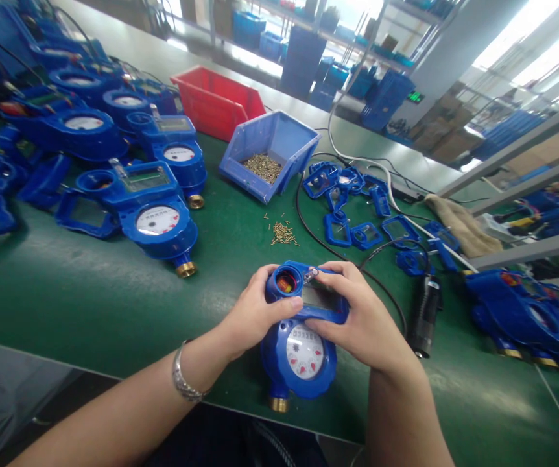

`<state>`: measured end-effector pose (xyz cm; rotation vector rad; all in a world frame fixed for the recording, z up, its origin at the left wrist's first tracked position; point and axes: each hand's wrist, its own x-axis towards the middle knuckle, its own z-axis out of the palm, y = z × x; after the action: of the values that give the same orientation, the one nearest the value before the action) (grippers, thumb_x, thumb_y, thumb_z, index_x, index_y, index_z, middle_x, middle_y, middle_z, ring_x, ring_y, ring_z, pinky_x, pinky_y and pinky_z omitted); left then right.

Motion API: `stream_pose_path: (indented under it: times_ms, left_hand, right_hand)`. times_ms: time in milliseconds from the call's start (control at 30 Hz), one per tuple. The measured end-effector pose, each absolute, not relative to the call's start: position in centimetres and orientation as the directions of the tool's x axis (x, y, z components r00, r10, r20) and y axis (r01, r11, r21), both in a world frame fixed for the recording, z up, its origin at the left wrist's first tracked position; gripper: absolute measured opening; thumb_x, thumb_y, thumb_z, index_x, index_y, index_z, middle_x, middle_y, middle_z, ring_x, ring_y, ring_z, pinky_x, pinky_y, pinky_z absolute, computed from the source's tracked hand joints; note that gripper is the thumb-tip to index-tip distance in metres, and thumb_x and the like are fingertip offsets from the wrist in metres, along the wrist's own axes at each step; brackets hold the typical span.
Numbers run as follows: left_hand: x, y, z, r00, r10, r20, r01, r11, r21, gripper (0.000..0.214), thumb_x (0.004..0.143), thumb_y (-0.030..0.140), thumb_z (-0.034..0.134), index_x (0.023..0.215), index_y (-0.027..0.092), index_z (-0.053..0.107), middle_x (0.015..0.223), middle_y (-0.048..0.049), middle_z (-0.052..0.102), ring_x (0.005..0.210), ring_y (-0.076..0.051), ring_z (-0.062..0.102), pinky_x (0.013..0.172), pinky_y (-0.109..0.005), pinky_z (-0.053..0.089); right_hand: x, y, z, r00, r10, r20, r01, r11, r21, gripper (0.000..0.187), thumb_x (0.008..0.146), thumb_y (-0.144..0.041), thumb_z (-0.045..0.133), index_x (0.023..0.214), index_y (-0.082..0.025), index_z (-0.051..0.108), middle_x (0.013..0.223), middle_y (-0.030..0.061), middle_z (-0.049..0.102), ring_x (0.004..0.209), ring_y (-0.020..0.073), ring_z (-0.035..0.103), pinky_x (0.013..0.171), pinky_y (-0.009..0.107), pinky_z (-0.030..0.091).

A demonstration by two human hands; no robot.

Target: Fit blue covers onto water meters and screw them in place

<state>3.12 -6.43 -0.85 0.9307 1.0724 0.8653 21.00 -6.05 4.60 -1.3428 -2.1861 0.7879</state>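
A blue water meter (304, 351) with a white dial and a brass end lies before me at the table's front edge. My left hand (256, 310) grips the left side of its upper housing, thumb beside the round opening. Around the right side of that housing is my right hand (360, 310), its fingers at the rectangular window frame. Both hands are closed on the meter. Behind it sits a small pile of brass screws (283, 234). A black electric screwdriver (424, 318) lies to the right of my right hand, its cord running across the green tabletop.
Several blue water meters (157, 220) crowd the left side, and more meters (527, 311) are at the right. A blue bin (289, 146) holds screws beside a red bin (211, 97). Loose blue frames (368, 235), a cloth (462, 224) and cables lie at the back right.
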Motion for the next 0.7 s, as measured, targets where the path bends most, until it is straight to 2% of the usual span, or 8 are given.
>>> stream_pose_path:
  times_ms: [267, 433, 700]
  left_hand:
    - [3.1, -6.4, -0.6, 0.298, 0.886, -0.355, -0.234, 0.428, 0.873, 0.070, 0.061, 0.044, 0.075, 0.117, 0.016, 0.044, 0.115, -0.0095, 0.058, 0.109, -0.026, 0.053, 0.098, -0.040, 0.038]
    - [3.0, -6.4, -0.9, 0.309, 0.883, -0.354, -0.251, 0.434, 0.865, 0.075, 0.059, 0.045, 0.077, 0.119, 0.017, 0.042, 0.115, -0.0098, 0.059, 0.109, -0.026, 0.054, 0.097, -0.040, 0.039]
    - [2.9, -6.6, -0.6, 0.277, 0.889, -0.365, -0.299, 0.441, 0.846, 0.067, 0.059, 0.036, 0.075, 0.114, 0.016, 0.044, 0.108, -0.0078, 0.062, 0.101, -0.023, 0.056, 0.092, -0.037, 0.043]
  right_hand:
    - [21.0, -5.9, 4.7, -0.405, 0.913, 0.055, 0.637, 0.324, -0.699, 0.044, 0.067, -0.017, 0.071, 0.109, -0.018, 0.057, 0.114, 0.0100, 0.046, 0.107, 0.0236, 0.050, 0.092, 0.041, 0.047]
    - [21.2, -6.0, 4.5, -0.377, 0.924, 0.062, 0.628, 0.304, -0.716, 0.045, 0.066, -0.016, 0.072, 0.108, -0.017, 0.057, 0.113, 0.0098, 0.046, 0.105, 0.0229, 0.051, 0.089, 0.039, 0.049]
    - [20.5, -6.5, 3.1, -0.415, 0.905, 0.093, 0.594, 0.347, -0.726, 0.049, 0.072, -0.021, 0.070, 0.119, -0.017, 0.054, 0.120, 0.0117, 0.043, 0.116, 0.0241, 0.045, 0.099, 0.041, 0.043]
